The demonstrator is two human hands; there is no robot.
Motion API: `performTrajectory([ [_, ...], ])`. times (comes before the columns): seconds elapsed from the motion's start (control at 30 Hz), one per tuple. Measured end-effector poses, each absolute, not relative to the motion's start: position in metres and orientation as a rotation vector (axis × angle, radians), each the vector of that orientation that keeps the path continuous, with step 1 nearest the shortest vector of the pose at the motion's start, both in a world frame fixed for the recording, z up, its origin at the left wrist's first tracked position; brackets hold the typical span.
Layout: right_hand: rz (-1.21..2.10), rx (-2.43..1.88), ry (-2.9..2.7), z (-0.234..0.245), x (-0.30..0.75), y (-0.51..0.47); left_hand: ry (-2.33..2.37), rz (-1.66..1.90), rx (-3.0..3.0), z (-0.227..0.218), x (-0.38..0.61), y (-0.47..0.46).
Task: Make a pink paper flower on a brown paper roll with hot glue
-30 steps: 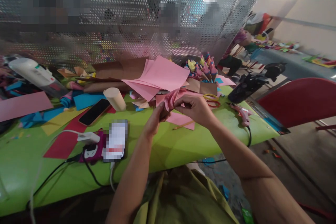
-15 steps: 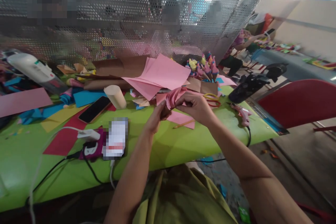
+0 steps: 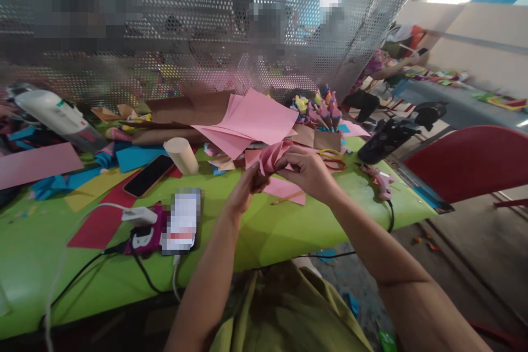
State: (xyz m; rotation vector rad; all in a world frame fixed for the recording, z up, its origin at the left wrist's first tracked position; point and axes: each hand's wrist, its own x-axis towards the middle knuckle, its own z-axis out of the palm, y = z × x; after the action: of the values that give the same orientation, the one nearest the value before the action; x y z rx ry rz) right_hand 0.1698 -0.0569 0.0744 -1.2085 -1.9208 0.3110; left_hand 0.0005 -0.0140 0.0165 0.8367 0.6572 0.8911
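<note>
Green worktop (image 3: 256, 231) is cluttered with coloured paper, with a stack of pink sheets (image 3: 251, 118) at the back. Just in front, held above the worktop, is a curled pink paper piece (image 3: 270, 155). It's probably light and floppy and creases easily, so it's best pinched at the rolled base. Right hand (image 3: 309, 173) has fingers closed, pinching its top edge. Left hand (image 3: 245, 187) pinches the lower end.

Lower end of the curled pink paper piece (image 3: 270, 157) is hidden between left hand (image 3: 243, 190) and right hand (image 3: 307, 171). Flat white rectangular item (image 3: 182, 221), near left, is pixelated and unreadable. Red plastic chair (image 3: 474, 159) at right is cut by the frame edge.
</note>
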Motion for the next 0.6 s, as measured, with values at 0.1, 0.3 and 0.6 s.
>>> performTrajectory([
  [0.1,0.251,-1.184,-1.955,0.0763,0.1707,-0.058,0.648,0.888,0.841,0.0167,0.0006,-0.0136],
  [0.3,0.128,-1.127,-2.038,0.0755,0.1697,-0.0628,0.606,0.859,0.905,0.0164,0.0024,-0.0127],
  [0.6,0.073,-1.135,-2.016,0.0724,0.1651,-0.0662,0.723,0.833,0.867,0.0094,0.0029,-0.0111],
])
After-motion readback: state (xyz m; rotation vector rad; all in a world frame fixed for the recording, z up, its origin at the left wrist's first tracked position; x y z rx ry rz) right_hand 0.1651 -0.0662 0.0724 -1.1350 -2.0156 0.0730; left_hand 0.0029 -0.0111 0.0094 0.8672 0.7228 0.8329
